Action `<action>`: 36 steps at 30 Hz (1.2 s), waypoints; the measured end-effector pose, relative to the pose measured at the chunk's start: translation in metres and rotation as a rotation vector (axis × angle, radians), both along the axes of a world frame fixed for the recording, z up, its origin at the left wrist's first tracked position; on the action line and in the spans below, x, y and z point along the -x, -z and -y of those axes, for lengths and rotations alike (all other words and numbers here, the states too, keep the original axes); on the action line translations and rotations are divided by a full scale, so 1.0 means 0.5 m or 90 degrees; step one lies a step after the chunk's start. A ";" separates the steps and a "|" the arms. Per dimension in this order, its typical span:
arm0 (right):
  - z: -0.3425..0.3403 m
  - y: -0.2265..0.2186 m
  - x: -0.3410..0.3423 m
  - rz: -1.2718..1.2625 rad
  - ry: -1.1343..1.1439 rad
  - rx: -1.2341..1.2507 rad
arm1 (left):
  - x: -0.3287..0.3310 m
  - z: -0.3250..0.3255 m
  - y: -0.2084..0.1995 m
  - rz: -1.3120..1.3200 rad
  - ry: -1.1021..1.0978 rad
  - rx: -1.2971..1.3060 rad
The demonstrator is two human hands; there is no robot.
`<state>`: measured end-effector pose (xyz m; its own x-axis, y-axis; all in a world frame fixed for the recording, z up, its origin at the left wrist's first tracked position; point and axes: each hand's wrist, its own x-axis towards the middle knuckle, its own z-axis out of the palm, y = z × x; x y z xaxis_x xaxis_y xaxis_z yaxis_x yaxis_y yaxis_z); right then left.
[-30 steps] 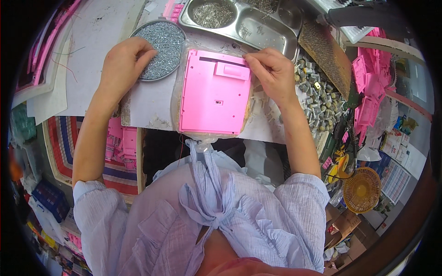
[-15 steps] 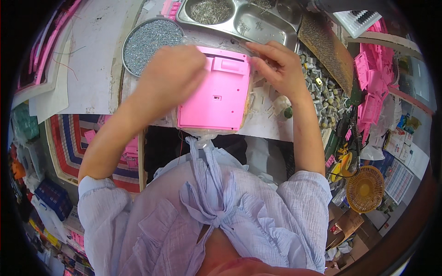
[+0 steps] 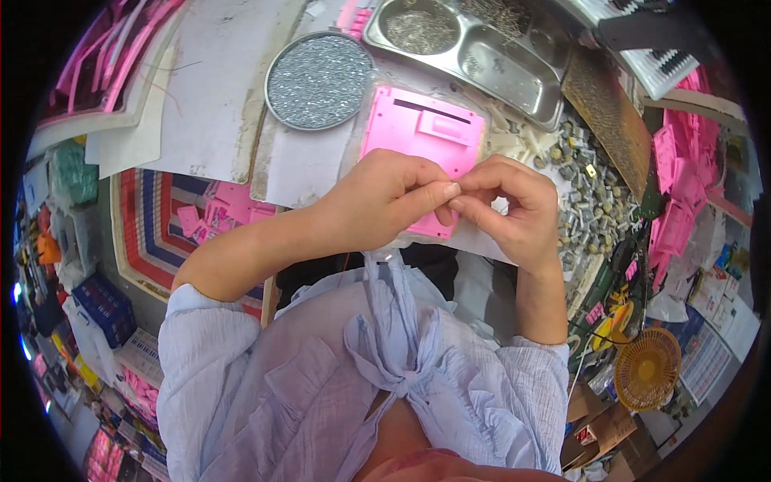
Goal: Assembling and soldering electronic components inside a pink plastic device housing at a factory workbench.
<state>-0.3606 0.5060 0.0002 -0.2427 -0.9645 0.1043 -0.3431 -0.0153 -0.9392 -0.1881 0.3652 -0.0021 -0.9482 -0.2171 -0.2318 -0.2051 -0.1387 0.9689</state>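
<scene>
Two bare hands meet, tips touching, over the nr part of the pink plastic panel (image 3: pixel 389 132), which lies on the white table (image 3: pixel 293 165) right in front of the person. L hand (image 3: pixel 393 197): thumb & index pinched tog. R hand (image 3: pixel 518 209): thumb & index bent into a ring, tips closed & up against L hand's. Can't tell if either has hold of sth. small. Panel has a dark slot nr its far edge, w/ a raised rect. block just below it. Up-left of panel: round dish (image 3: pixel 312 128) full of small silvery bits (image 3: pixel 317 80). Beyond: steel tray (image 3: pixel 514 76) w/ compartments, small metal bits in some. To the R: heap of small metal parts (image 3: pixel 590 197), brown board (image 3: pixel 610 116) alongside.
</scene>
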 end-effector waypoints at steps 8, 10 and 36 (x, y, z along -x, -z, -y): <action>0.042 -0.009 -0.034 -0.439 -0.020 0.097 | -0.051 0.070 0.004 0.061 -0.061 0.176; 0.038 0.004 -0.007 -0.256 0.084 0.000 | -0.057 0.127 0.054 -0.022 -0.181 0.601; -0.034 0.077 0.032 -0.073 0.148 -0.069 | -0.007 -0.007 0.065 -0.180 0.021 0.735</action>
<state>-0.3767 0.5231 -0.0381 -0.4513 -0.8914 0.0430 -0.4296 0.1747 -0.8859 -0.1846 0.3688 -0.0347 -0.9433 -0.1353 0.3032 0.0485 0.8473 0.5289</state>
